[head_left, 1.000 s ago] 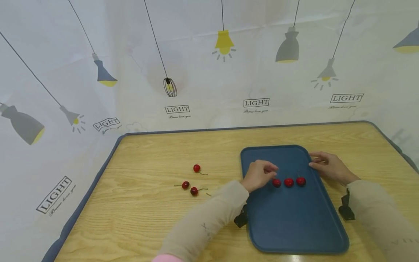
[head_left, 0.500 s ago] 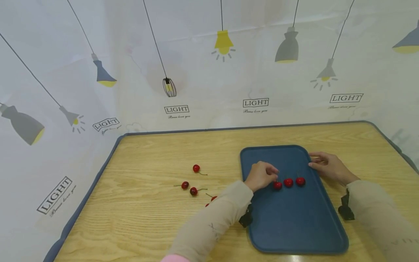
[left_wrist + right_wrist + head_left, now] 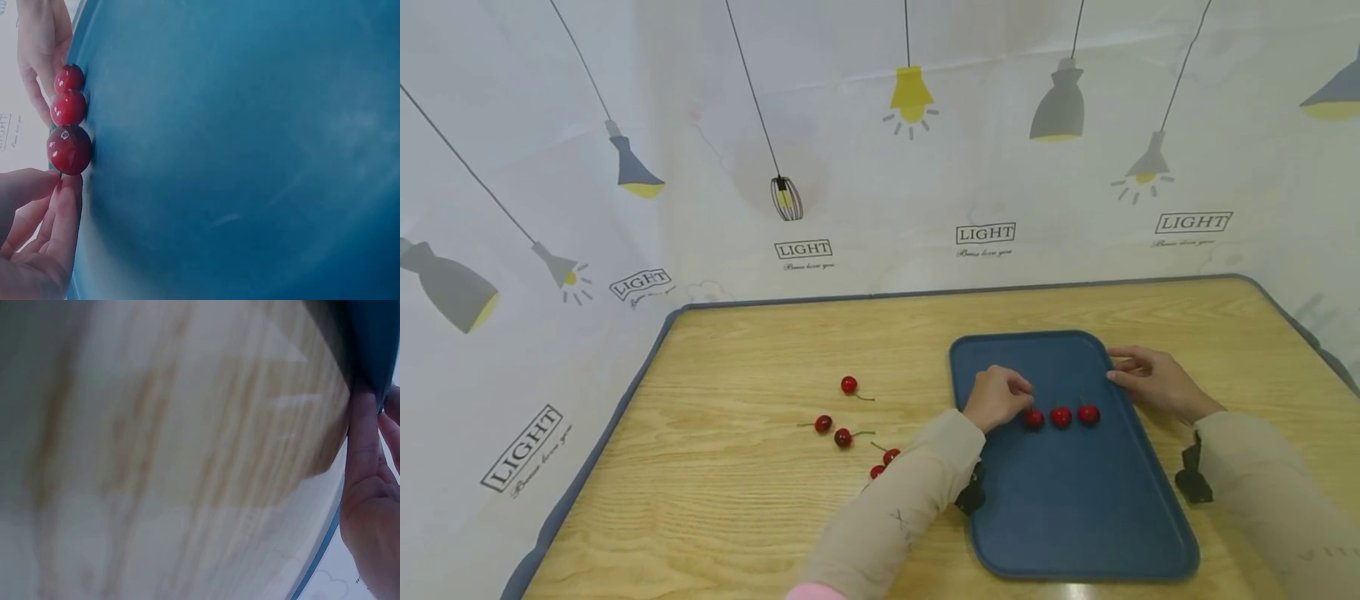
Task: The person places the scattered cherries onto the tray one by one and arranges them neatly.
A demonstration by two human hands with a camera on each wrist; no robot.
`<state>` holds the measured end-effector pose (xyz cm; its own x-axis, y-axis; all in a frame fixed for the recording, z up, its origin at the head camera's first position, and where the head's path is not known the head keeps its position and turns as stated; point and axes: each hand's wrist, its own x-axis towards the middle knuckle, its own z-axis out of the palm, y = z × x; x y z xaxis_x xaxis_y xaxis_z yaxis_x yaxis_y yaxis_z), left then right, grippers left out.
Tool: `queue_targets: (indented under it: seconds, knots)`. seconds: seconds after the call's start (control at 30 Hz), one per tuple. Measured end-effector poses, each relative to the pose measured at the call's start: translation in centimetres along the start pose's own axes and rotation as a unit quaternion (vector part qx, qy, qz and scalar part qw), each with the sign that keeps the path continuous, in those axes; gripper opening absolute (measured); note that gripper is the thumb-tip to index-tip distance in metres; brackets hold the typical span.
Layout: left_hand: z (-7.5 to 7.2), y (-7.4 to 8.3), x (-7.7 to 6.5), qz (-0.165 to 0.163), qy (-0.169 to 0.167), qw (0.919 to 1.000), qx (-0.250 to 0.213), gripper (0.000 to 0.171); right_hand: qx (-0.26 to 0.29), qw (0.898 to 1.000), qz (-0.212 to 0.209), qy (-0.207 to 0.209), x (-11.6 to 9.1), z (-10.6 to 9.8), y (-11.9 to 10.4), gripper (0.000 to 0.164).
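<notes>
My left hand is over the blue tray, thumb and fingertips pinching the stem of a dark red cherry. That cherry sits at the left end of a row of three. The middle cherry and the right cherry lie beside it on the tray. At the tray's upper right edge is my right hand, its thumb and fingers touching the outside of the rim. In the right wrist view the fingers of this hand reach fairly straight to the tray's side.
On the wooden table, left of the tray, lie several loose cherries with stems, among them one cherry farthest back. Another cherry is partly behind my left sleeve. A lamp-patterned sheet rises behind the table.
The left hand has shifted the stemmed cherry slightly at the row's left end. My left forearm has moved right, uncovering cherries on the table. The right hand stays at the rim.
</notes>
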<state>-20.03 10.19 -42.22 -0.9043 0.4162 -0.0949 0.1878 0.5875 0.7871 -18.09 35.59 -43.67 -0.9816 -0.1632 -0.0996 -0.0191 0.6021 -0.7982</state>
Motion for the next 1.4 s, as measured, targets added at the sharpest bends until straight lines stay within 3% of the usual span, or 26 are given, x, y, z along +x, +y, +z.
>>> queue_targets:
  seconds: [0.3,0.53,0.9,1.4]
  knots:
    - [0.1,-0.2,0.3,-0.019,0.011,0.9997,-0.007,0.010,-0.003,1.000,0.005,0.001,0.0,0.0,-0.1,0.055]
    - [0.4,-0.1,0.4,-0.014,0.015,0.9998,0.002,0.011,0.000,1.000,0.005,0.003,0.0,0.0,0.0,0.056]
    - [1.1,0.1,0.6,-0.020,0.050,0.9986,0.003,0.010,-0.015,1.000,0.009,0.005,0.0,-0.1,0.0,0.056]
    - [1.3,-0.2,0.7,-0.024,0.046,0.9986,-0.001,0.008,-0.011,1.000,0.006,0.004,0.1,-0.1,-0.1,0.056]
